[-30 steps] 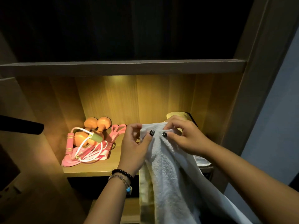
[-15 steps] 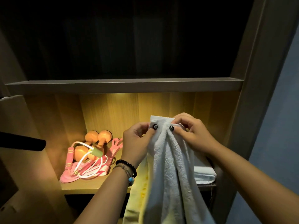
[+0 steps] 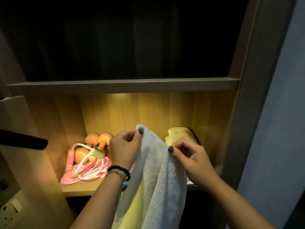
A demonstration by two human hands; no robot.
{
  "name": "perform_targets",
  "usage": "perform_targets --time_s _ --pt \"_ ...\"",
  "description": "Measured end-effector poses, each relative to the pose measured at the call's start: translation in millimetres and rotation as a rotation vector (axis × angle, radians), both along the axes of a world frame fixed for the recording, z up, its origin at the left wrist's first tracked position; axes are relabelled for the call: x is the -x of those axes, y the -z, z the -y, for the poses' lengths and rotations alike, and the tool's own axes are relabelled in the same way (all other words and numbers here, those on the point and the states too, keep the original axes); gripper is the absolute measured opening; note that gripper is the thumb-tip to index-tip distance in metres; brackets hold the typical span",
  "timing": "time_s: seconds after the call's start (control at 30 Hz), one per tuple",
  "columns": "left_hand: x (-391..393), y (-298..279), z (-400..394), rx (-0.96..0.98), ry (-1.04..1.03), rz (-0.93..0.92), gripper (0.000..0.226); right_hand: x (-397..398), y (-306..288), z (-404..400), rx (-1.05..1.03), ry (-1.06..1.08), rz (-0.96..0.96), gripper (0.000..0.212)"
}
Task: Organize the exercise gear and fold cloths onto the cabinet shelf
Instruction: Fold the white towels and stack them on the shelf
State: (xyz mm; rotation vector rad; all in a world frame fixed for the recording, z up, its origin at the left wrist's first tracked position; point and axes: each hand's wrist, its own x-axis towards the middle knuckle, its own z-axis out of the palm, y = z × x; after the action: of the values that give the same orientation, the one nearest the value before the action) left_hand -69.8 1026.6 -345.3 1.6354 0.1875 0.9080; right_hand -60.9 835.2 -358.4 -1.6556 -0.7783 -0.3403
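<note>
Fluffy terry towel (image 3: 155, 171), wood-grain shelf (image 3: 79, 190)

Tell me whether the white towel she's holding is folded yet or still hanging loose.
Not folded yet: the white towel hangs loose, pinched at its top edge by the left hand and right hand.

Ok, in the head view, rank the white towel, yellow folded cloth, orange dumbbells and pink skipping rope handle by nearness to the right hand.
1. white towel, pinched by the right hand
2. yellow folded cloth, just behind
3. orange dumbbells, shelf left
4. pink skipping rope handle, leftmost
</note>
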Motion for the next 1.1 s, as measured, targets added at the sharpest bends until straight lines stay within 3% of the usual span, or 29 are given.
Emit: perform_targets --time_s 0.3,0.53,0.63,0.77,0.9,1.1 --pt "19.5 24.2 32.0 0.064 0.465 -0.032 0.010 2.9 -3.0 -13.7 -0.058 0.053 0.006 0.011" --pt "25.0 44.3 36.5 0.102 0.673 -0.074 0.024 -2.4 -2.3 1.1 -0.046 0.106 -0.037 0.010" --pt "22.0 44.8 45.2 0.016 0.604 -0.084 0.022 -7.3 -1.3 5.3 -0.052 0.087 -0.100 0.009" --pt "10.6 47.2 55.7 0.050 0.494 -0.090 0.018 -14.8 3.3 15.0 -0.044 -0.023 -0.229 0.012" --pt "-0.7 48.6 58.2 0.132 0.444 -0.097 0.019 -17.4 20.9 30.4 0.126 -0.057 -0.301 0.020" --pt "-16.5 46.5 45.7 0.133 0.395 -0.123 0.016 -11.3 43.4 34.5 0.267 0.005 -0.189 0.038"
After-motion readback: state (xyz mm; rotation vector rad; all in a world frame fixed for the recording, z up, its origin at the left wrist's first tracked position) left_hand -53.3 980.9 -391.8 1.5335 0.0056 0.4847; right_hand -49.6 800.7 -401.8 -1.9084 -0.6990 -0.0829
